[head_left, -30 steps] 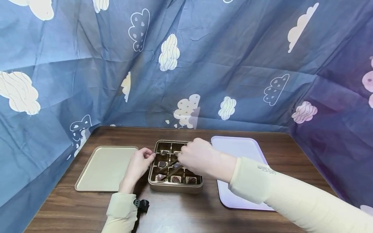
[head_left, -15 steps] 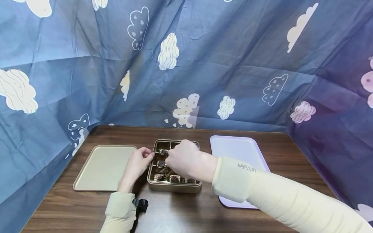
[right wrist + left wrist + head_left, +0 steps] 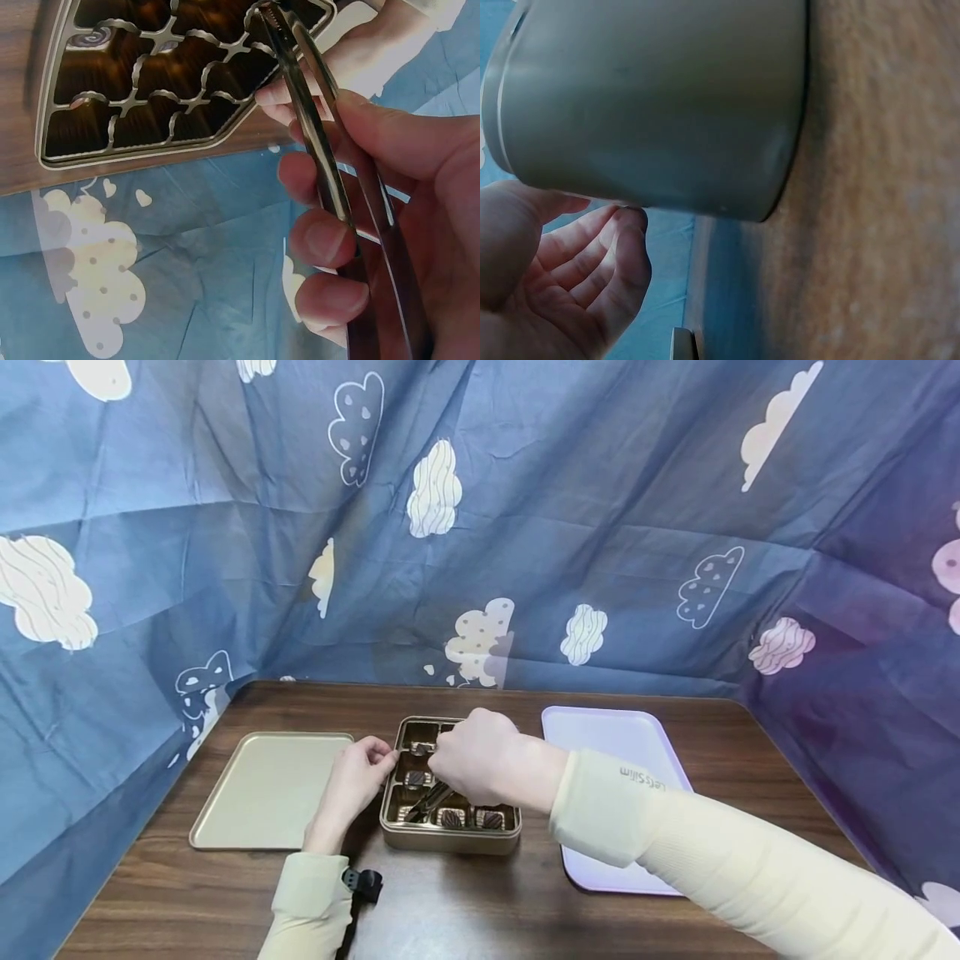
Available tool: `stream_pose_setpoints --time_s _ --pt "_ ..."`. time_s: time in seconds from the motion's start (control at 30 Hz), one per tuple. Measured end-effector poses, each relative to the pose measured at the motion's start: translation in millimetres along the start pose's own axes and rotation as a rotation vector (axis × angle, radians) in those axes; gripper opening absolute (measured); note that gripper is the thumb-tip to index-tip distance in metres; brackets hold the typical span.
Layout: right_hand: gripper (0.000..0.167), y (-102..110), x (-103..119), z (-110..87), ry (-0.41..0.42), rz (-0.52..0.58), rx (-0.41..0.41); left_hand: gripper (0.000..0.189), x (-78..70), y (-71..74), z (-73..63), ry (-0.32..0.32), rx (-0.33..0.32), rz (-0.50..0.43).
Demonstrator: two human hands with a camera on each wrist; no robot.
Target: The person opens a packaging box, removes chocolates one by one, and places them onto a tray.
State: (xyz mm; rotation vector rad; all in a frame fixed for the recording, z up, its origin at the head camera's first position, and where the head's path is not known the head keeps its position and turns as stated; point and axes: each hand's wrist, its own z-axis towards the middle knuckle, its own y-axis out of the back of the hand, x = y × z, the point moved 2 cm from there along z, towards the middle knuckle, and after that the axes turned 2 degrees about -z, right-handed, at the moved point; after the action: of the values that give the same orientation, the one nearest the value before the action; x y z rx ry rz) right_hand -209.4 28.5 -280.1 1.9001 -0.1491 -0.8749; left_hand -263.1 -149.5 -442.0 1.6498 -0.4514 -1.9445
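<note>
1. The metal box [image 3: 450, 841] sits on the wood-grain surface [image 3: 187, 902], a little past 6 o'clock from the middle of the head view, its inside divided into compartments.
2. Dark ridged chocolates [image 3: 452, 818] lie in the box at 6 o'clock, between 4 and 5, at 9 and near 11.
3. The right hand [image 3: 480, 756] hangs over the box's 1 to 2 o'clock side; its grip is closed around a pair of metal tongs [image 3: 319, 154], thumb on one arm, fingers on the other.
4. The tongs slant down to the compartment between 7 and 8 o'clock; whether their tips pinch anything, I cannot tell.
5. The left hand [image 3: 358, 781] touches the box near 10 o'clock, fingers bent, fingertips at the wall; I cannot tell whether its grip pinches the rim.
6. A beige tray [image 3: 277, 793] lies at the box's 9 o'clock.
7. A lavender tray [image 3: 600, 735] lies at 3 o'clock, apart from the box, under the right forearm.
8. Cloud-printed blue cloth [image 3: 637, 485] hangs at 12 o'clock.
</note>
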Motion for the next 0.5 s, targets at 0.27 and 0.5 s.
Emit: stream_pose_setpoints --time_s 0.27,0.5 --pt "0.016 6 -17 -17.0 0.02 0.005 -0.099 0.014 0.1 0.2 -0.1 -0.005 0.0 0.022" --pt "0.021 -8 -32 -38.8 0.037 -0.011 -0.3 0.014 -0.6 2.1 -1.6 -0.01 0.0 0.026"
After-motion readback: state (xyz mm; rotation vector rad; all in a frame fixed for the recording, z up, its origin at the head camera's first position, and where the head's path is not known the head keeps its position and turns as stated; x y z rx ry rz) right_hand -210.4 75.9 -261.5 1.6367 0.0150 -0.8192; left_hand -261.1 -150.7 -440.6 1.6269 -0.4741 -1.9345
